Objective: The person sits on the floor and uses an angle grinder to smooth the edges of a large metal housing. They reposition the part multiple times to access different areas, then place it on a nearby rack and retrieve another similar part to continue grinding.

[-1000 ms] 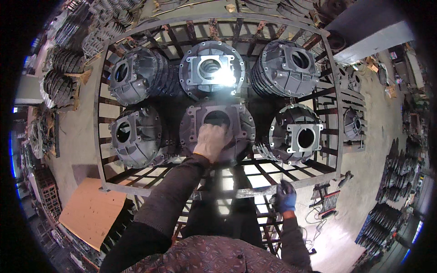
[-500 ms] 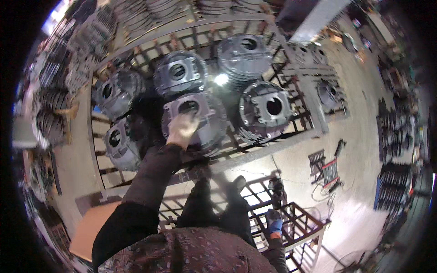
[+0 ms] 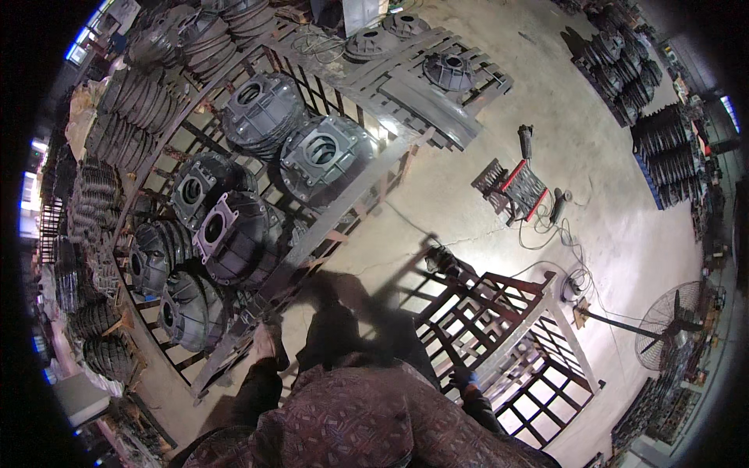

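My left hand (image 3: 269,343) hangs low beside the near edge of the metal rack (image 3: 328,226), apart from the castings, fingers loosely extended and nothing visible in them. Several dark grey bell-shaped housings stand on the rack. Nearest the hand are a ribbed housing (image 3: 191,310) and a housing with a square flange and round bore (image 3: 238,238). On my right side, my right hand (image 3: 466,379), in blue, is down by the dark grid-topped metal stand (image 3: 499,308). Its fingers are small and dark, so I cannot make out whether they hold anything.
Ahead to the right, a pallet (image 3: 406,97) bears a housing (image 3: 450,72). A red-edged rack-like item (image 3: 524,189) with cables lies on the floor. A caged fan (image 3: 671,324) stands at the right. Stacked castings (image 3: 136,101) line the left side.
My left hand has drawn back from a housing's bore to beside the rack's edge. My view has turned right, bringing the fan and more floor into sight. My right hand stays low.
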A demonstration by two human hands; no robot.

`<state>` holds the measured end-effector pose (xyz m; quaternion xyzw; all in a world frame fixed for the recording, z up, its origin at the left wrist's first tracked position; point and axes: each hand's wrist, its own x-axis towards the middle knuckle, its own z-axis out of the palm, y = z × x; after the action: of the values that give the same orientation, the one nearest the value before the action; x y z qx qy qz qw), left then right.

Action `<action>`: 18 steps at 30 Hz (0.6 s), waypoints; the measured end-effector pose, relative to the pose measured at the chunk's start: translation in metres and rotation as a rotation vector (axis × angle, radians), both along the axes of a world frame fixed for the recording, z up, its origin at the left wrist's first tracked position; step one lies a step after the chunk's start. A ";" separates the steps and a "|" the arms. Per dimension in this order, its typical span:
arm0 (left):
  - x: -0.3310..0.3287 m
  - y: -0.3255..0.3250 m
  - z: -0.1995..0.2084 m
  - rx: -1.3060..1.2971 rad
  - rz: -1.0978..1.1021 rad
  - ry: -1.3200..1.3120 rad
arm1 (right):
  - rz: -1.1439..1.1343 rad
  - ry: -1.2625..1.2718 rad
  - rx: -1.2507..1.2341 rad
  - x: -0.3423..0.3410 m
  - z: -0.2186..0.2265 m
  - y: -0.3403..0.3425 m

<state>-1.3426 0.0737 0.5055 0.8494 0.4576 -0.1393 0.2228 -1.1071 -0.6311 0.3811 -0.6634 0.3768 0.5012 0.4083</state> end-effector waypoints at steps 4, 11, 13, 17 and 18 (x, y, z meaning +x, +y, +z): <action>0.046 -0.001 -0.027 -0.756 0.249 -0.239 | 0.671 -0.451 0.134 0.050 -0.007 0.001; 0.166 0.013 -0.058 -0.985 0.354 -0.033 | -0.185 -0.444 0.117 0.179 0.060 0.074; 0.222 0.014 -0.058 -0.944 0.309 -0.065 | 0.697 -0.723 -0.166 0.209 0.079 0.077; 0.322 0.038 -0.040 -1.010 0.272 -0.040 | 1.139 -0.861 -0.254 0.221 0.094 0.074; 0.347 0.046 -0.035 -0.830 -0.177 0.002 | 1.044 -0.835 -0.249 0.217 0.095 0.073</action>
<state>-0.9957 0.1199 0.4709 0.7235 0.2883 -0.3312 0.5327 -0.8905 -0.5577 0.4759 -0.9384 -0.1271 0.2870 0.1447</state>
